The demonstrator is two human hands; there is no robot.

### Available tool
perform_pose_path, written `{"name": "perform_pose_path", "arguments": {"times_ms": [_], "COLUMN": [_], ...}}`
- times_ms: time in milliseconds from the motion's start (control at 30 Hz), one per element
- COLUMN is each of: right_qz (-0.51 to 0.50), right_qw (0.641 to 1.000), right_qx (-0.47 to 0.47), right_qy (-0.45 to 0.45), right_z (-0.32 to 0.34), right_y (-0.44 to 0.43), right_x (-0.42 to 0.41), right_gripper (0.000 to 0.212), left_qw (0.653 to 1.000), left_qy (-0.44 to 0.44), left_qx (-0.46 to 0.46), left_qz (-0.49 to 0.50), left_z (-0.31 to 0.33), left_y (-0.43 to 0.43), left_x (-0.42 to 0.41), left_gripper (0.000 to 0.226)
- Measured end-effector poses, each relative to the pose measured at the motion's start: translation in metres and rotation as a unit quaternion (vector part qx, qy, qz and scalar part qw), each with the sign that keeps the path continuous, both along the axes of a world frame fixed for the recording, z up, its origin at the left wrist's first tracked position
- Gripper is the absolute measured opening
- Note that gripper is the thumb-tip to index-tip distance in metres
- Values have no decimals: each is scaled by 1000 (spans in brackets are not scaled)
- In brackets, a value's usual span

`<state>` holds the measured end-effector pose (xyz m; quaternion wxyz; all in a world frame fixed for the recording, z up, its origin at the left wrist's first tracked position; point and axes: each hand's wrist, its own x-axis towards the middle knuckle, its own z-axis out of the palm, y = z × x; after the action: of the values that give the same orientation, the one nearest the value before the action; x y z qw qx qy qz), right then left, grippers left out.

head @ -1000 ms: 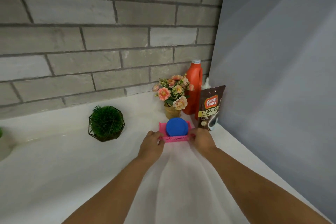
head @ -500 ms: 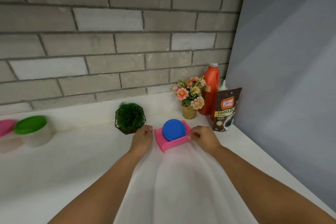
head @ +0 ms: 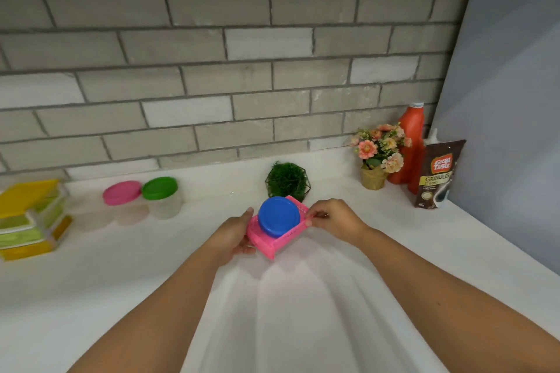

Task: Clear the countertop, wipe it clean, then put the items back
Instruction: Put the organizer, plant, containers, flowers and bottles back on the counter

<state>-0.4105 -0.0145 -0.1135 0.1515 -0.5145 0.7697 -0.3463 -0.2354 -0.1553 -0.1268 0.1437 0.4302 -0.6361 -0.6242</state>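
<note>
Holding pink basket (head: pixel 272 244) with blue lid (head: pixel 278 215) inside | left hand (head: pixel 235 235) and right hand (head: pixel 336 219): each grip holds one basket end | tabletop (head: pixel 91 281) not cleared yet, I think; green plant (head: pixel 286 180) and lidded jars (head: pixel 163 200) left; no wiping yet

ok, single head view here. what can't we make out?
Head view throughout.
Under the blue lid: contents hidden by the lid and the pink basket wall.
Fingertips of the left hand: hidden under the basket.
The white bottle: only its top shows behind the coffee pouch.
The stacked containers: cut off by the left edge.
Pouch small print: too small to read.
</note>
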Motion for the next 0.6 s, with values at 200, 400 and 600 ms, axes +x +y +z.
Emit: {"name": "perform_pose_path", "arguments": {"times_ms": [200, 400, 600], "right_qz": [42, 42, 70], "right_qw": [999, 998, 994], "right_qx": [16, -16, -45], "right_qy": [16, 51, 63], "right_z": [6, 11, 17], "right_y": [-45, -98, -143], "right_x": [92, 189, 266], "right_gripper": [20, 26, 31], "left_qw": [999, 996, 992], "left_qy": [43, 63, 64], "left_qx": [29, 4, -15], "left_qz": [11, 61, 108], "left_z": [5, 9, 10], "left_y": [-30, -65, -96], "left_x": [99, 194, 251], "left_gripper": [44, 41, 40]}}
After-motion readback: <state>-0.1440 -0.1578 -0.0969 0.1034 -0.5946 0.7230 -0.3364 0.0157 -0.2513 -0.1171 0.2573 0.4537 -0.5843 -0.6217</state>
